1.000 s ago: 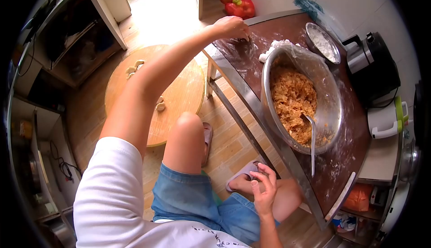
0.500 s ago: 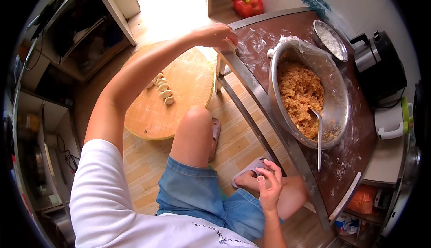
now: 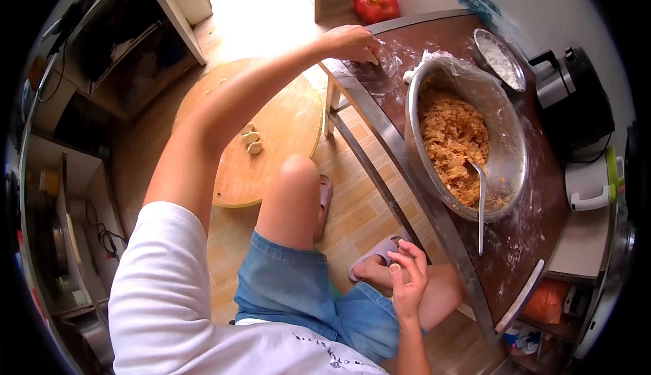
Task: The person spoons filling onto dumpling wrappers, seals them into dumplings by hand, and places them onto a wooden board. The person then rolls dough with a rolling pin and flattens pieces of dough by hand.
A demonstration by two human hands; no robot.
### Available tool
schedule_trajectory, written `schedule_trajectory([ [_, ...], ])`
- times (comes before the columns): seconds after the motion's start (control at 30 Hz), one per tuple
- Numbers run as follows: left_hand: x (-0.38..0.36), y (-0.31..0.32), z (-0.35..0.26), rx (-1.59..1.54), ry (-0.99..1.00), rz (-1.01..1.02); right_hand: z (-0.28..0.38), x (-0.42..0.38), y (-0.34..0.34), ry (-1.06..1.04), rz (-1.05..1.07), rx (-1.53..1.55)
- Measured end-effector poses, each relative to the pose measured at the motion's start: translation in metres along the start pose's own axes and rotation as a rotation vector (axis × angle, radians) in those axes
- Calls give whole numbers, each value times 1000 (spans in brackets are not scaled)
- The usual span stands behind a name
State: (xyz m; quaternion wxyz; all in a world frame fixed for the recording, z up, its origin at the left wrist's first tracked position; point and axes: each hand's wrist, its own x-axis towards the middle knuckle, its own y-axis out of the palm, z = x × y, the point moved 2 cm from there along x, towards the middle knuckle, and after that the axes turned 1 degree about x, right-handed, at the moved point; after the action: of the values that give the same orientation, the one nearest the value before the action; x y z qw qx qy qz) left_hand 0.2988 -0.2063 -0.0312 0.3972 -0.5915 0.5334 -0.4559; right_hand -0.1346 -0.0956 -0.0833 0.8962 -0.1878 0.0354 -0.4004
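My left hand [image 3: 350,41] reaches across to the far left corner of the brown table [image 3: 407,107]. Its fingers are closed around a pale, soft piece that looks like dough [image 3: 371,56], low over the floured surface; the fingers partly cover it. Near my knee, my right hand [image 3: 409,281] hangs with its fingers loosely bent and apart, nothing visible in them. On the round wooden board [image 3: 285,121] lie small pale dough pieces [image 3: 252,141], partly hidden by my left forearm. A large metal bowl [image 3: 508,151] on the table contains orange-brown filling [image 3: 451,144] and a spoon [image 3: 482,205].
Behind the bowl stands a smaller dish of flour [image 3: 500,60], with crumpled clear plastic beside it. A black appliance [image 3: 576,97] and a white-and-green handled container [image 3: 593,182] are at the right. A red bag [image 3: 378,7] rests on the floor. Open shelves [image 3: 139,43] line the left.
My left hand has moved right and slightly up, farther onto the tabletop, with the pale piece in it. My forearm now covers more of the dough pieces. The right hand stays put.
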Motion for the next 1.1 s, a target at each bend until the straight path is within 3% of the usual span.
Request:
schedule_trajectory([
  [0.17,-68,-3,27,8,62,-134,7,0,-1,2,35,-54],
  [0.2,-99,-12,32,-106,-32,-140,2,0,-1,11,29,-35],
  [0.23,-133,-13,44,-315,-279,-150,-3,-1,0,23,11,-18],
  [0.37,-290,35,112,-206,-490,-247,-16,-3,16,68,86,27],
  [0.43,-342,73,136,-479,-810,-201,-11,0,30,93,145,5],
  [0.5,-367,111,150,-410,-1004,-291,-3,6,41,101,190,-33],
  [0.6,-379,163,166,-80,-809,-441,-2,12,44,136,181,-78],
  [0.7,-368,189,168,5,-779,-463,-5,16,45,160,177,-120],
  [1.1,-369,195,149,97,-912,-434,6,21,58,181,212,-144],
])
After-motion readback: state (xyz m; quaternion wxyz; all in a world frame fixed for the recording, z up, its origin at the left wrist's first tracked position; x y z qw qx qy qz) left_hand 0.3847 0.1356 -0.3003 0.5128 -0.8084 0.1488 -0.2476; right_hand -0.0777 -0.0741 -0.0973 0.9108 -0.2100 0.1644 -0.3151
